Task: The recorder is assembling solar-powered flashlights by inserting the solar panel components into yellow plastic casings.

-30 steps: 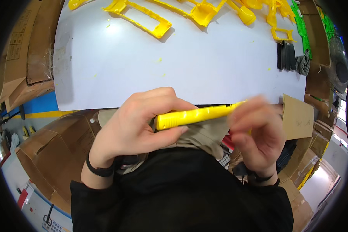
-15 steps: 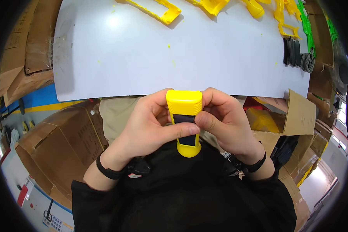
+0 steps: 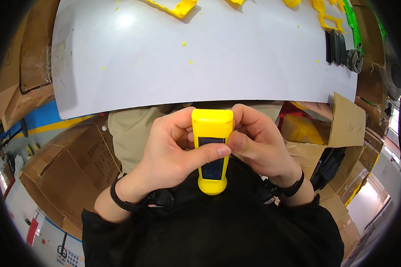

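While upright, yellow casing (image 3: pixel 212 151) sits between both hands (image 3: pixel 209 147).

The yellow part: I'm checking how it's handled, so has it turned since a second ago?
Yes. The yellow part lay parallel to the white table edge; now it points away from it.

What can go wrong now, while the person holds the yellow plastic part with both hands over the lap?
The yellow plastic housing is held off the white table, above the lap, so a slip could send it to the floor. The left hand and right hand pinch it mainly with thumbs and fingertips, a light grip. The thumbs press the dark panel, which might smudge or shift.
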Demonstrator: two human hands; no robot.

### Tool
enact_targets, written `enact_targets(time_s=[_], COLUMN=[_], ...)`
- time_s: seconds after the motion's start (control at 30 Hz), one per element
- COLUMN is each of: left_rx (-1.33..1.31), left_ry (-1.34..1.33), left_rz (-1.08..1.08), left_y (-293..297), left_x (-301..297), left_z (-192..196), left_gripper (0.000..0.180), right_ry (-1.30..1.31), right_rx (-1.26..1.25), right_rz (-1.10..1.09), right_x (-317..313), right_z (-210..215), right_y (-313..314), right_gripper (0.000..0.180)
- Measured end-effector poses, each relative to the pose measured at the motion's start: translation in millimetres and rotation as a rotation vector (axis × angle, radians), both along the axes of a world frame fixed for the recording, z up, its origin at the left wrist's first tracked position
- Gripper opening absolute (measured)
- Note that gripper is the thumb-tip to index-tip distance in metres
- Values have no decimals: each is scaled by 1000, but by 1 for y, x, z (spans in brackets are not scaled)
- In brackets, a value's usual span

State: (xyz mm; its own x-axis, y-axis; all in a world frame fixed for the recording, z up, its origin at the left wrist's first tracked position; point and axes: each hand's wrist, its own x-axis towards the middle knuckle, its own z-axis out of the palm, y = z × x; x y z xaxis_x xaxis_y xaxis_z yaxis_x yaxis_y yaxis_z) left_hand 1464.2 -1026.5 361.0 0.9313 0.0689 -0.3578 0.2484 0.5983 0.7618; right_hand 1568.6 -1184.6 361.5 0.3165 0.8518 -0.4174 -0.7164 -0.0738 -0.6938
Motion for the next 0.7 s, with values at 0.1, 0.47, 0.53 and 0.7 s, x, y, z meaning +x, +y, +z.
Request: enact_targets(time_s=[0.1, 0.47, 0.53, 0.7], left_rx=[-43, 594, 708, 758], left_ry=[35, -58, -68, 95], left_rz=[-27, -202, -306, -399], left_y=[1, 7, 21, 26], left_x=[10, 17, 22, 33], left_z=[-1, 15, 27, 66], left_gripper=[37, 19, 15, 13], right_ry=[-202, -1568, -1402, -1155], right_rx=[-153, -252, -250, -280], right_rz=[-9, -215, -116, 3], right_x=[7, 47, 44, 39], right_z=[8, 57, 57, 65], right_y=[2, 12, 19, 19], right_gripper=[13, 17, 19, 25])
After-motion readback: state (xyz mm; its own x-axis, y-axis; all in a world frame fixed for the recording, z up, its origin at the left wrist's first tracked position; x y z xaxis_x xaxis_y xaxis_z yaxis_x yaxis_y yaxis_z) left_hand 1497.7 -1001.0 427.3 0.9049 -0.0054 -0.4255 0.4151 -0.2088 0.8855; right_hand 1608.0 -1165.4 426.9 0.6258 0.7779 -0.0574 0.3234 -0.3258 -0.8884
